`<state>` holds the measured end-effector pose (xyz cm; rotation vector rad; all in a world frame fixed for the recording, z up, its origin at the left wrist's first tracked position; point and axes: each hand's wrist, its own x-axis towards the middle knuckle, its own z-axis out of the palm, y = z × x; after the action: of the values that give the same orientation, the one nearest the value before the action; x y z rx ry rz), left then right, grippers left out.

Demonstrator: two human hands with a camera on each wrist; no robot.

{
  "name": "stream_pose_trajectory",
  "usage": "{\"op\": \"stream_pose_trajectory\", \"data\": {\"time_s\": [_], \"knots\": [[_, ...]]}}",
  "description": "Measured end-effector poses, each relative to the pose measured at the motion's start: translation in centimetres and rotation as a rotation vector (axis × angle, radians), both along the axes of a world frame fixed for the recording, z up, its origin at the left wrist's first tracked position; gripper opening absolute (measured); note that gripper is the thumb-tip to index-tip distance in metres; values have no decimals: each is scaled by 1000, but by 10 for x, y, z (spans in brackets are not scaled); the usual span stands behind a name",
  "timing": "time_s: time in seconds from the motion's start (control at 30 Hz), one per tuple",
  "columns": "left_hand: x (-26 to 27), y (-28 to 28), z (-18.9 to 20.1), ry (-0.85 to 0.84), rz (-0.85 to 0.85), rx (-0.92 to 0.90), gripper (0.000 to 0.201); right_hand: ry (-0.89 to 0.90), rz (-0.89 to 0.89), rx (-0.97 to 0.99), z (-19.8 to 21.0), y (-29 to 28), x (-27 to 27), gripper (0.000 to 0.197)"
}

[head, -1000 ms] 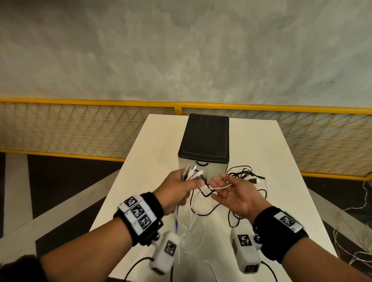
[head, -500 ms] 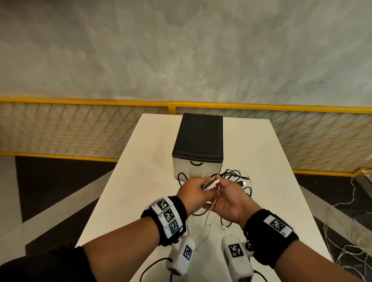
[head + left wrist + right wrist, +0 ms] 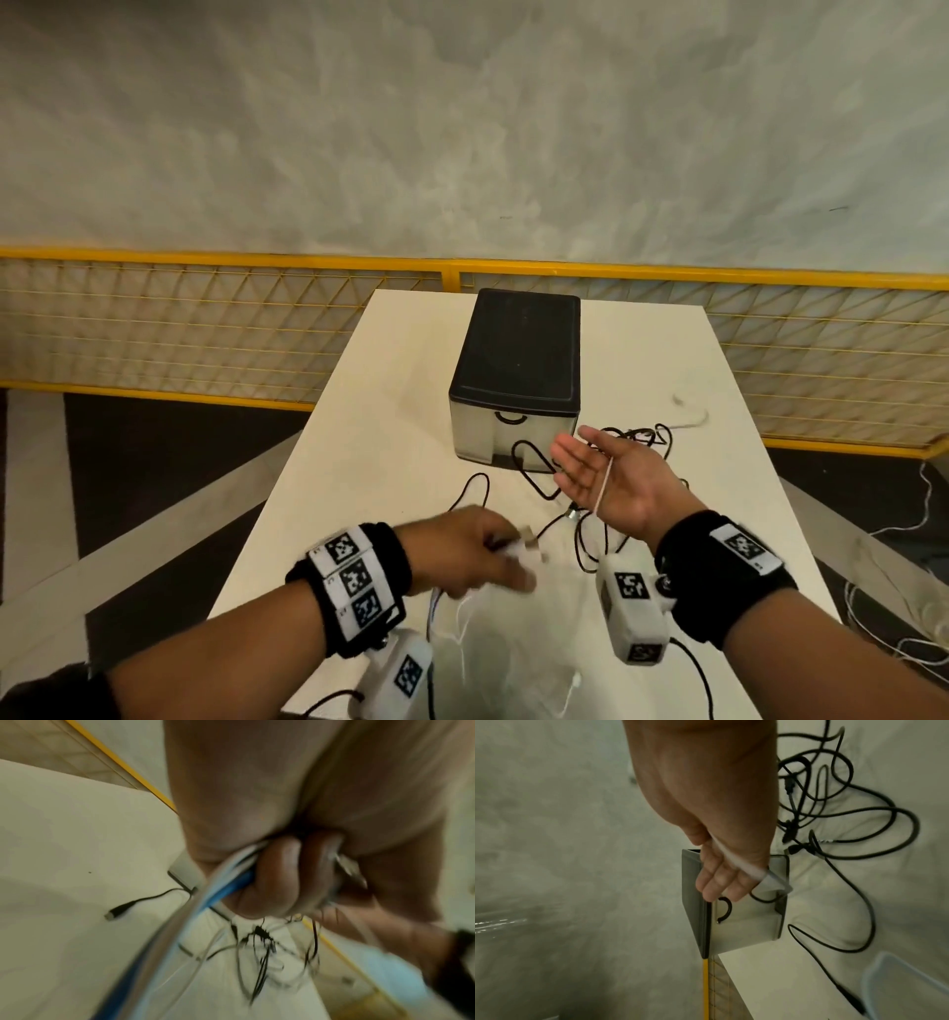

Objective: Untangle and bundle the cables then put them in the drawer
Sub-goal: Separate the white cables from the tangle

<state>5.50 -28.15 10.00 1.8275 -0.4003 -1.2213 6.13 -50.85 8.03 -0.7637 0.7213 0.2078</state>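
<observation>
My left hand [image 3: 488,552], blurred with motion, grips a bunch of white and blue cables [image 3: 221,884] near the table's front; the fingers [image 3: 277,878] curl round them and plug ends [image 3: 526,539] stick out. My right hand [image 3: 595,465] is held palm up with straight fingers just in front of the drawer box [image 3: 518,360]. A thin white cable [image 3: 603,485] lies across the palm [image 3: 731,860]. The drawer [image 3: 746,925], with its black handle [image 3: 511,417], is closed. Black cables [image 3: 642,437] lie tangled on the table beside and below the right hand [image 3: 839,811].
The white table [image 3: 390,411] is narrow, with dark floor on both sides. A yellow mesh fence [image 3: 205,329] runs behind it. Loose white cables [image 3: 919,606] lie on the floor at the right. A black plug [image 3: 117,911] rests on the table to the left.
The hands were together at the drawer front on the plug ends. My left hand has pulled back toward me with the cable bunch; my right hand has opened, the white cable running over its palm.
</observation>
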Motion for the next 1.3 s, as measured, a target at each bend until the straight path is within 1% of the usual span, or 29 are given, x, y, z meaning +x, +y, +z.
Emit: {"op": "stream_pose_trajectory", "data": {"time_s": [0.07,0.1,0.13,0.17,0.27,0.33,0.4,0.47,0.5,0.6,0.63,0.73,0.77,0.83,0.87,0.9,0.93,1.0,1.03,1.07,1.1,1.17,1.2,1.23,1.3], "knots": [[12,-4,5,35,344,-169,19,5,33,-15,-3,8,-6,19],[18,-9,7,11,476,-227,16,12,53,-25,-4,14,-9,20],[23,-16,8,-35,554,-249,14,15,76,-38,-5,20,-12,22],[24,-25,10,-82,574,-249,12,14,104,-49,-6,26,-14,24],[16,-54,8,-143,487,-221,11,-8,175,-36,-2,43,-19,30],[11,-68,3,-120,486,-244,16,-18,171,21,1,47,-22,33],[10,-74,-1,-73,497,-264,14,-23,168,38,2,44,-25,32],[10,-70,-1,-19,466,-250,20,-33,163,42,4,40,-25,32],[10,-66,-1,0,412,-215,23,-28,151,44,5,37,-24,30],[5,-45,-5,65,142,-85,29,-7,68,39,6,18,-16,26],[3,-38,-7,88,77,-53,30,-3,66,29,7,12,-14,26],[6,-14,-7,166,0,33,28,13,84,13,7,3,-12,25],[7,-7,-6,175,-52,60,27,11,84,11,6,3,-12,24],[4,6,-5,150,-220,143,26,8,66,7,3,4,-11,23],[2,9,-3,133,-279,175,26,2,53,6,3,5,-11,23],[2,11,-2,121,-272,180,24,-6,46,2,2,6,-11,23],[3,10,-1,117,-190,147,21,-15,55,-1,3,7,-12,23],[11,1,0,118,137,-6,9,-27,87,-7,3,11,-15,22],[17,-5,0,95,295,-80,7,-29,106,-13,2,15,-17,21],[22,-15,-2,54,400,-126,10,-30,125,-21,3,19,-19,21],[23,-25,-3,7,452,-149,14,-35,144,-28,3,24,-20,21],[19,-45,-5,-89,466,-131,23,-59,167,-23,6,34,-23,24],[16,-54,-7,-126,468,-123,22,-75,174,-15,9,38,-25,26],[13,-59,-9,-140,474,-134,16,-84,178,-13,11,39,-26,28],[8,-64,-13,-107,474,-176,8,-73,198,-13,15,37,-28,30]]}}
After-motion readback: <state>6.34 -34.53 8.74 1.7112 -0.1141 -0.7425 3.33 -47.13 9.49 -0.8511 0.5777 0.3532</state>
